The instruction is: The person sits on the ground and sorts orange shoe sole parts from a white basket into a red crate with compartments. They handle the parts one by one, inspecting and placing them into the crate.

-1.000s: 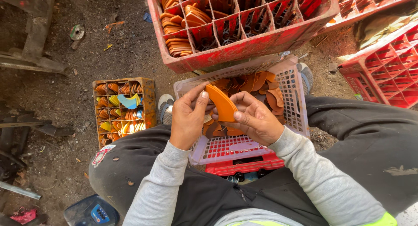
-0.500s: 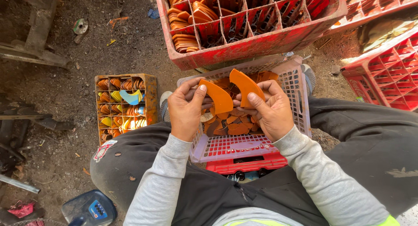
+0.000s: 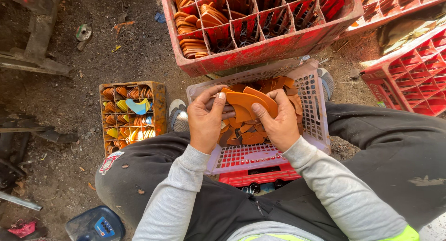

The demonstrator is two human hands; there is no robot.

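Hands first: my left hand [image 3: 204, 118] and right hand [image 3: 277, 122] meet at the middle of my view, both curled shut around a small stack of curved orange pieces [image 3: 246, 104], left fingertips pinching its left end, right thumb and fingers wrapped over its right end. I hold the stack just above a pale pink plastic basket [image 3: 312, 99], which sits between my knees and carries a loose heap of the same orange pieces [image 3: 244, 136] directly under my hands. Beneath the basket, at six o'clock, I see the edge of a red crate [image 3: 260, 175]. At twelve o'clock stands a big red divided crate [image 3: 265, 48], with stacked orange pieces in its left compartments and dark ones further right. At nine o'clock, on the dirt, sits a smaller orange divided box [image 3: 158, 106] filled with orange, yellow and blue pieces. At three o'clock lies another red divided crate [image 3: 409, 83]. My grey shoe [image 3: 176, 113] shows between box and basket. At seven o'clock I spot a dark blue device [image 3: 95, 224].
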